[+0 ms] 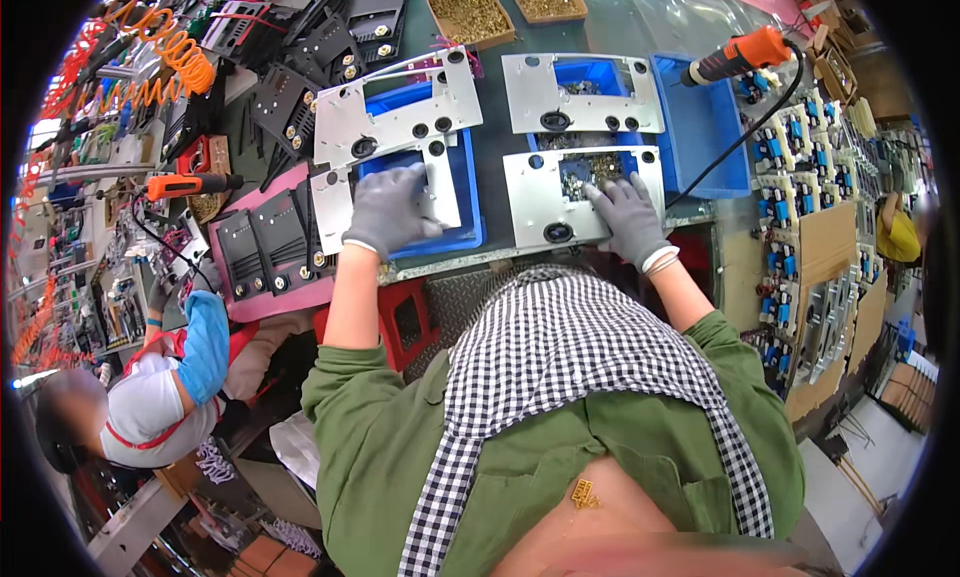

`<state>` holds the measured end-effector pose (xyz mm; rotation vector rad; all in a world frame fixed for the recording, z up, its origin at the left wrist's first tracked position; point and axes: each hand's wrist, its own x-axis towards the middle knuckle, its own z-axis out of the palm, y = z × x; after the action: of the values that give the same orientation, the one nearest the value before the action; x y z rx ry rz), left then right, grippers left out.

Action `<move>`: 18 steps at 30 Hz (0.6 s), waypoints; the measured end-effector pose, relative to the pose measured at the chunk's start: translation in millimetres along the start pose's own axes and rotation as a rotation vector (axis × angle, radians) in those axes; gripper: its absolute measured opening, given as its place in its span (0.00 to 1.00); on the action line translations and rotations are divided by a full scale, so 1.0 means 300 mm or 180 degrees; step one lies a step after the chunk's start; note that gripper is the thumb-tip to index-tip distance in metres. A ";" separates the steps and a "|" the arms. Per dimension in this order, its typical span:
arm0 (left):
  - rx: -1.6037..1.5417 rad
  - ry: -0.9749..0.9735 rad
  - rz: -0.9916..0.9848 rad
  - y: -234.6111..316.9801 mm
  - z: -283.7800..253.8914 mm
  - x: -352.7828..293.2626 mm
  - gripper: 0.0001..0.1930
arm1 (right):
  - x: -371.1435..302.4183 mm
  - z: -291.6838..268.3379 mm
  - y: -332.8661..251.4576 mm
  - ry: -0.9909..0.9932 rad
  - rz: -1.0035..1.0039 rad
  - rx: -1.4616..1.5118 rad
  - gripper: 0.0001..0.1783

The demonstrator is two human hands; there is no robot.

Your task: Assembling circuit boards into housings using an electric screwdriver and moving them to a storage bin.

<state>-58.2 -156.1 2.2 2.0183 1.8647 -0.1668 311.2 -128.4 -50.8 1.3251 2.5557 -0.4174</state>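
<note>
My left hand (388,209), in a grey glove, rests on a silver metal panel (333,213) that lies across a blue bin (463,217). Its thumb points right, apart from the other fingers. Another silver panel (398,122) lies just beyond it. On the right, my gloved right hand (632,220) spreads its fingers over the edge and cutout of a near silver panel (530,192). Small metal fasteners (590,169) show through that cutout, by the fingertips. Behind is a fourth panel of the same kind (535,97). What lies under my palms is hidden.
An orange-black electric screwdriver (740,57) hangs at the right above a blue tray (700,142); another orange screwdriver (185,185) is at the left. Trays of brass parts (470,15) stand at the back. Black brackets (285,102) cover the left. A co-worker (160,397) sits at the left.
</note>
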 end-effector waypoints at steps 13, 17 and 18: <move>-0.0403 -0.0203 0.0834 0.016 0.178 -0.053 0.42 | 0.736 -0.262 -0.474 0.1023 -0.1412 0.0500 0.36; -0.0633 -0.0280 0.0854 0.028 0.197 -0.027 0.41 | 0.852 -0.251 -0.595 0.0243 -0.0871 0.0048 0.41; -0.0627 -0.0279 0.0912 0.032 0.177 -0.020 0.41 | 0.865 -0.278 -0.586 -0.0049 -0.0794 0.0099 0.42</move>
<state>-40.5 -181.1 -42.6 2.0753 1.4584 0.0075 14.2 0.7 -33.8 1.0096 2.7209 -0.5119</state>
